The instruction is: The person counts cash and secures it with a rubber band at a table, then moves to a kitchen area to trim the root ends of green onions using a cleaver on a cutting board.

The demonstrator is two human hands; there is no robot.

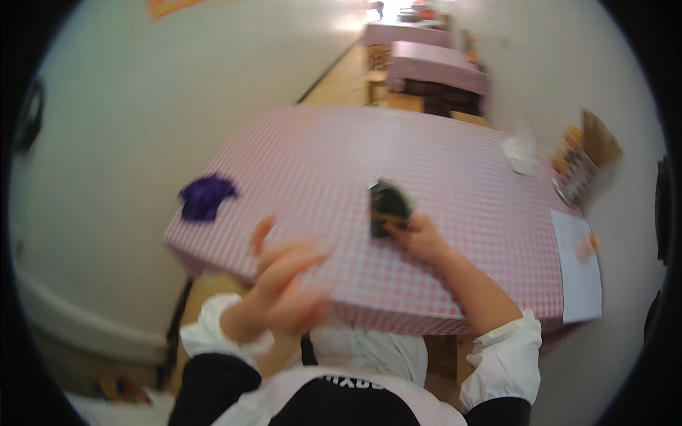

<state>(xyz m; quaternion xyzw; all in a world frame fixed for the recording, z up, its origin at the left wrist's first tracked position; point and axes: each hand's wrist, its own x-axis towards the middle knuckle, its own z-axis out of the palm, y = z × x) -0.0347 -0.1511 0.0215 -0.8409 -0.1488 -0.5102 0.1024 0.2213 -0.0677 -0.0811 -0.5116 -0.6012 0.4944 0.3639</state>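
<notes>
My right hand (421,237) grips the near end of a small dark object (391,205), black with a greenish curved part and a yellowish band. The object is on or just above the checked tablecloth; blur hides exactly what it is. In front of my body, over the table's near edge, my left hand (290,282) is raised and strongly blurred. Its fingers are spread and nothing shows in them. Beyond it to the left lies a crumpled purple cloth (206,197) on the red-and-white checked tablecloth (330,160).
By the right wall stand a patterned container (576,173) with brown paper-like pieces (599,138) and a translucent white bag (521,154). A white sheet (576,277) hangs partly over the table's right edge. More covered tables (437,61) stand farther back. Walls flank both sides.
</notes>
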